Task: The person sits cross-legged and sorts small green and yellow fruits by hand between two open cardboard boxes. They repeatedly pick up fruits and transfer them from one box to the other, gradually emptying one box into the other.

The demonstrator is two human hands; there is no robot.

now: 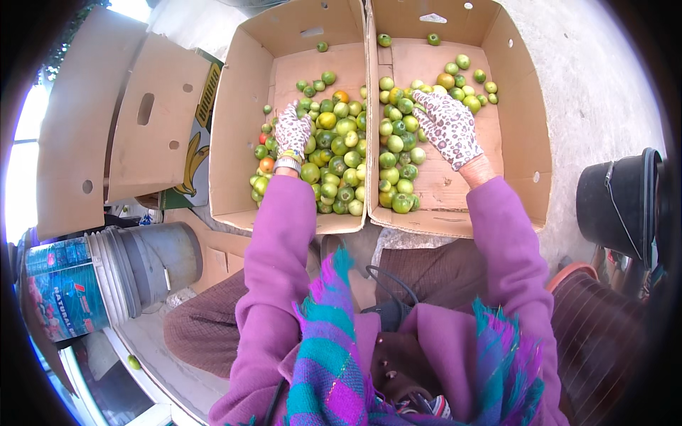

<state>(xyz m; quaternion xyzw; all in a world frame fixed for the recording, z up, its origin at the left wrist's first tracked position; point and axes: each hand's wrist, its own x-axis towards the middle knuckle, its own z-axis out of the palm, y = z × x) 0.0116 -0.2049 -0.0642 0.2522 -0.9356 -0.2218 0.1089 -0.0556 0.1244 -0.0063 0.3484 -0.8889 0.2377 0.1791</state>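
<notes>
Two cardboard boxes stand side by side before me, the left box (pixel 240 106) and the right box (pixel 525 122). Many green tomatoes (pixel 338 146), with a few orange and red ones, fill much of the left box. More green tomatoes (pixel 394 144) line the left side of the right box, and a looser group lies farther back. My left hand (pixel 292 128), in a spotted glove, rests among the tomatoes at the left box's left side, fingertips pointing away. My right hand (pixel 447 125), gloved alike, reaches onto tomatoes in the right box; a green one shows by its fingers. Whether either hand grips a tomato is hidden.
Folded cardboard (pixel 144 117) and a banana carton (pixel 197 160) stand at the left, near stacked plastic buckets (pixel 154 261). A black bucket (pixel 607 202) is at the right, above a brown ribbed container (pixel 591 330). One green tomato (pixel 134 362) lies at the lower left.
</notes>
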